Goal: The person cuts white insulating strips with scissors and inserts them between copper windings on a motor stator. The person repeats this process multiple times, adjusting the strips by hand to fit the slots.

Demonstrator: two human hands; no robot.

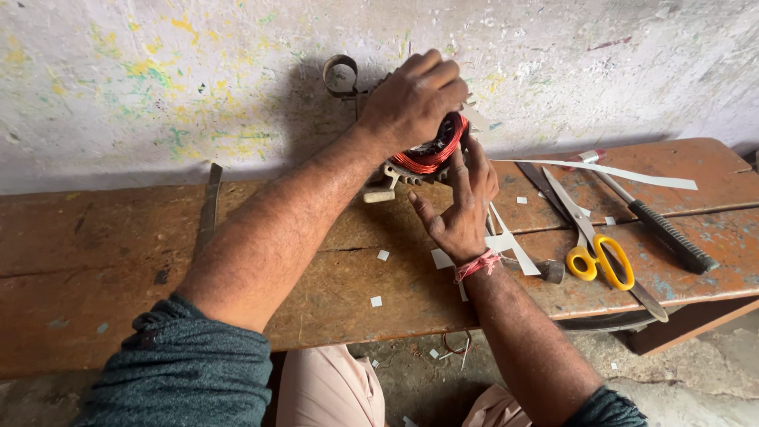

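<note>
Reached forward across the wooden bench (118,261), left arm stretched long from a dark green sleeve (186,372), left hand (411,99) arched over the top of a motor stator (423,154) wound with red copper wire. Clamped down on it from above, knuckles raised, fingers curled together over the far rim, tips hidden behind the winding. Came in from below with the right hand (458,205), wrist bent upward and ringed by a red thread band (476,265), palm turned toward the coil. Held the right fingers loosely spread, thumb out to the left, index and middle fingertips pressed against the near right edge of the red winding; impossible to tell whether anything was pinched between them. Sat the stator upright at the back of the bench, close against the paint-flecked wall (158,87), caught between the left palm above and the right fingertips beside it, pale metal teeth showing under the left wrist. Lay just under the right hand some cut white paper strips (506,241), small scraps scattered around. Rested off to the right yellow-handled scissors (597,253), a long white strip (632,174) and a black-handled tool (668,233), well apart from both hands.
</note>
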